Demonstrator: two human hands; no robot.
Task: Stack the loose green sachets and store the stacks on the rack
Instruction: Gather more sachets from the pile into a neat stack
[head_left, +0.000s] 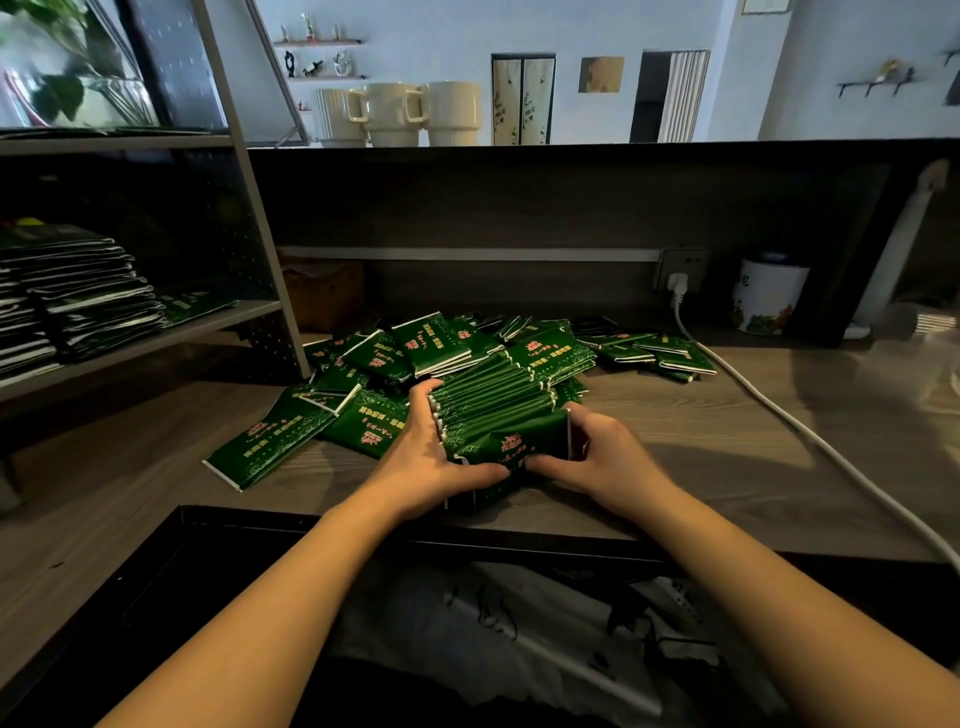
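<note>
while gripped, both hands (511, 457) around stack (493, 410)

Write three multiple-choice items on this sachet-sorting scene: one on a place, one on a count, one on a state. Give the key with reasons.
1. Where do the finished stacks of sachets sit?
A. on the rack shelf at the left
B. on the upper ledge beside the mugs
C. inside the white tin

2. How many cream mugs stand on the upper ledge?
A. one
B. three
C. five

3. What is the state of the bundle of green sachets?
A. lying untouched on the desk
B. held between both hands
C. held in one hand only

Key:
1 A: the piled stacks lie on the rack shelf at the left.
2 B: three mugs stand side by side.
3 B: the left hand holds its left side and the right hand its right end, both with curled fingers.
</note>
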